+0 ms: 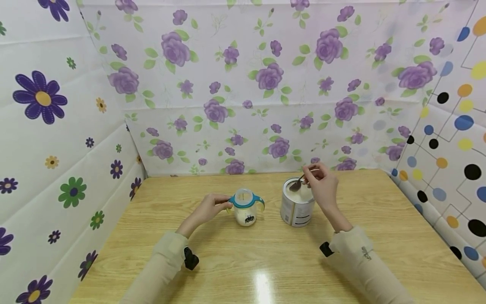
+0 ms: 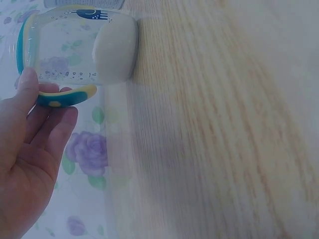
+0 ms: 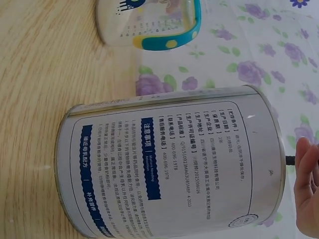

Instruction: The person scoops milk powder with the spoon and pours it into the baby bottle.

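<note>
Left hand pinches handle of bottle on left; right hand pinches dark spoon at mouth of can, right.

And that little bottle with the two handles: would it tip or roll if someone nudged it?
The bottle would probably resist small nudges, since its whitish contents sit low. Knocked over, its round shape might start rolling, but the protruding handles would likely stop it.
</note>
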Demonstrator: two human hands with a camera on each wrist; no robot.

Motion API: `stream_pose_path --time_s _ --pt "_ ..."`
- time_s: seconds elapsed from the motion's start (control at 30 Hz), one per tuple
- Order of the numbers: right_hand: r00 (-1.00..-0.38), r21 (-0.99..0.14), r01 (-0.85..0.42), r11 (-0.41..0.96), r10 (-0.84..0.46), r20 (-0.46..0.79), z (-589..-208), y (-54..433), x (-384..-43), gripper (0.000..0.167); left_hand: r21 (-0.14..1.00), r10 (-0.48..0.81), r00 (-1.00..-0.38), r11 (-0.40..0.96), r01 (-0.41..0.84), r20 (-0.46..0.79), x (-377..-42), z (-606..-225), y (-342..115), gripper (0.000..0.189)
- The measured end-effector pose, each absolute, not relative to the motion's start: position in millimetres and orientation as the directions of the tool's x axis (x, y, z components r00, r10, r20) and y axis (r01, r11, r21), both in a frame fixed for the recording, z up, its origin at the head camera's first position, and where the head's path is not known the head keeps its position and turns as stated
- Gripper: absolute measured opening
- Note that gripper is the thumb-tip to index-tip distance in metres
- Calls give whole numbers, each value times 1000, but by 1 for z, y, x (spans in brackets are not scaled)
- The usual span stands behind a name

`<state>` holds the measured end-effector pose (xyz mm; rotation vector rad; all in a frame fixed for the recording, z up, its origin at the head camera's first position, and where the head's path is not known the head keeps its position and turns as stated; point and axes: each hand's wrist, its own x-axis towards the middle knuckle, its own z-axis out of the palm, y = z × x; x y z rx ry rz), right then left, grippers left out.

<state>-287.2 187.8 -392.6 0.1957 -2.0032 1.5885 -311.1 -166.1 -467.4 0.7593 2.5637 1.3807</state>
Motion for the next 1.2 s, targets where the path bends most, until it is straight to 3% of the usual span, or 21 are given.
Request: stream_pose_path --time_s 0.43,0.87,1.2 --pt "-874 -856 -419 301 120 470 -399 185 -284 16 802 487 -866 469 370 114 -311 -468 -165 31" --pt "-867 -812 -459 361 16 497 -388 182 -271 22 799 461 -882 489 349 103 -311 -466 -164 31" --pt "-937 -945 -307 114 140 321 -409 203 -293 33 799 463 -878 480 364 122 -310 -468 -164 30"
